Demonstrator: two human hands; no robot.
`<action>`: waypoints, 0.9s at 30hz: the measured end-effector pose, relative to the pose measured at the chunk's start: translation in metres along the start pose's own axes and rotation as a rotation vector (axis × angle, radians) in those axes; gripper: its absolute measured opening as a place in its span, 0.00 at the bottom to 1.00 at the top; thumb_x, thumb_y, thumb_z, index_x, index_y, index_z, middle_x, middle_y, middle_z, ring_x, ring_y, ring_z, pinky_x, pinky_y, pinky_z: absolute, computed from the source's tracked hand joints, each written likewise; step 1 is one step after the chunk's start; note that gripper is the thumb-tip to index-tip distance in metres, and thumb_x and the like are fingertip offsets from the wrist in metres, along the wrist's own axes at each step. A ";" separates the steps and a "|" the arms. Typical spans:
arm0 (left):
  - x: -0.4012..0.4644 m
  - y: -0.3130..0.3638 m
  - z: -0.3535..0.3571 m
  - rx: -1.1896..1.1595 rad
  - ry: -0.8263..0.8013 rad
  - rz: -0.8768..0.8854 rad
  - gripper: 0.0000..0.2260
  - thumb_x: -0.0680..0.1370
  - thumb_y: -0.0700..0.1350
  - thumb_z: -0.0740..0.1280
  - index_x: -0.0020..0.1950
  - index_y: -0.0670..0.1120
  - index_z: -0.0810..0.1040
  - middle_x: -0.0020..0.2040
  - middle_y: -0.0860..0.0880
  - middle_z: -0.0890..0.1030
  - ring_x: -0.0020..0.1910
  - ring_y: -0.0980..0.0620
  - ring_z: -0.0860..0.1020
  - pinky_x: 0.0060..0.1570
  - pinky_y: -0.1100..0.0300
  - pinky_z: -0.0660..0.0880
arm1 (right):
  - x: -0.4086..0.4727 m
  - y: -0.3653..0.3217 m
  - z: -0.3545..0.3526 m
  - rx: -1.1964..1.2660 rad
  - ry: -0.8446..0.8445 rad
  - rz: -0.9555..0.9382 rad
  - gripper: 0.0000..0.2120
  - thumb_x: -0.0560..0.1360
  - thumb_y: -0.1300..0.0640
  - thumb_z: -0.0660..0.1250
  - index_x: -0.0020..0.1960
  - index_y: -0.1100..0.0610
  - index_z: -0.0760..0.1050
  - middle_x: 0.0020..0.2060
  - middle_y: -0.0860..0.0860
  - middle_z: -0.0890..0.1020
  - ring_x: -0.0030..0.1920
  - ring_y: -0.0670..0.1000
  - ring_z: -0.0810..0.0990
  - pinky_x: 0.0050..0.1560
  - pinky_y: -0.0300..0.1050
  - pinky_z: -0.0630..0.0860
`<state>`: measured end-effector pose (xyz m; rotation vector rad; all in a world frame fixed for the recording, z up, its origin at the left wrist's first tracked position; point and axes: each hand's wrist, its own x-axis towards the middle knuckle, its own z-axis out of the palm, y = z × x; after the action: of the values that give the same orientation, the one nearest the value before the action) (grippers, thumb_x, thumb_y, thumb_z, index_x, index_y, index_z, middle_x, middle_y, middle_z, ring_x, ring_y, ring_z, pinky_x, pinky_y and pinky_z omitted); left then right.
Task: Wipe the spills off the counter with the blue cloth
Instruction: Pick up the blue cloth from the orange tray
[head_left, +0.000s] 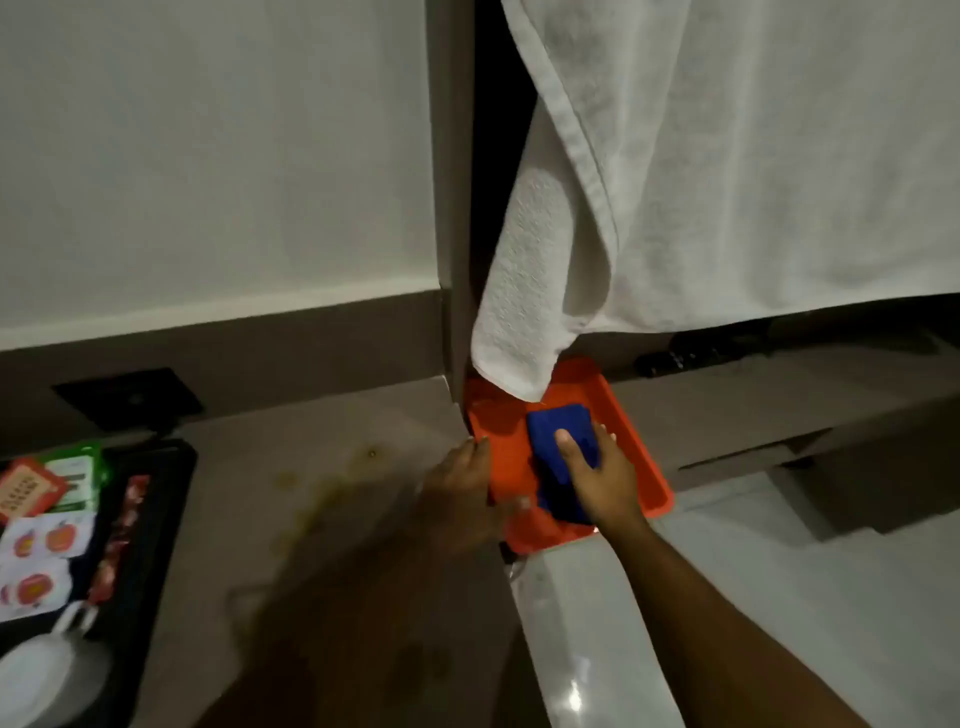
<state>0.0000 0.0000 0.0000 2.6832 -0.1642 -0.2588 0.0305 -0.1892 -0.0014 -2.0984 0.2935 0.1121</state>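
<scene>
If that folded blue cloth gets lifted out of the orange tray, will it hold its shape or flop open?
Probably it flops: the blue cloth is soft folded fabric, already bending under the right hand. It looks light for its size, so one hand should manage. Its nubby surface suggests it won't slip. The orange tray might shift, which may be why the left hand is at its edge.

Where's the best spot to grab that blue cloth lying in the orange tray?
Probably its near right edge, reached from above and the near side. The blue cloth lies folded flat in the orange tray, whose raised rim blocks a sideways approach, while a white towel hangs over the far end. The right hand already rests there, thumb on top.
</scene>
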 end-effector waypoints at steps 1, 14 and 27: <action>0.010 0.006 0.011 0.013 -0.030 0.010 0.43 0.74 0.69 0.62 0.79 0.45 0.57 0.79 0.44 0.64 0.76 0.46 0.64 0.73 0.50 0.63 | 0.013 0.009 0.001 -0.012 -0.008 0.012 0.42 0.70 0.30 0.60 0.75 0.55 0.59 0.75 0.55 0.63 0.74 0.56 0.60 0.73 0.54 0.60; 0.051 0.034 0.069 0.248 -0.211 -0.054 0.52 0.71 0.74 0.58 0.80 0.41 0.42 0.82 0.39 0.45 0.81 0.43 0.45 0.77 0.48 0.46 | 0.082 0.065 0.055 -0.727 -0.143 -0.075 0.33 0.77 0.53 0.59 0.76 0.62 0.48 0.77 0.63 0.49 0.76 0.64 0.45 0.75 0.59 0.45; 0.039 0.022 0.046 0.379 -0.252 0.066 0.48 0.75 0.72 0.55 0.81 0.40 0.46 0.82 0.40 0.47 0.81 0.42 0.46 0.78 0.47 0.43 | 0.066 0.034 -0.039 0.690 0.004 0.322 0.07 0.72 0.60 0.60 0.36 0.56 0.73 0.28 0.54 0.75 0.28 0.53 0.73 0.26 0.41 0.69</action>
<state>0.0269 -0.0449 -0.0373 3.0011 -0.4149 -0.5983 0.0838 -0.2498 -0.0229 -1.3575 0.5802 0.1700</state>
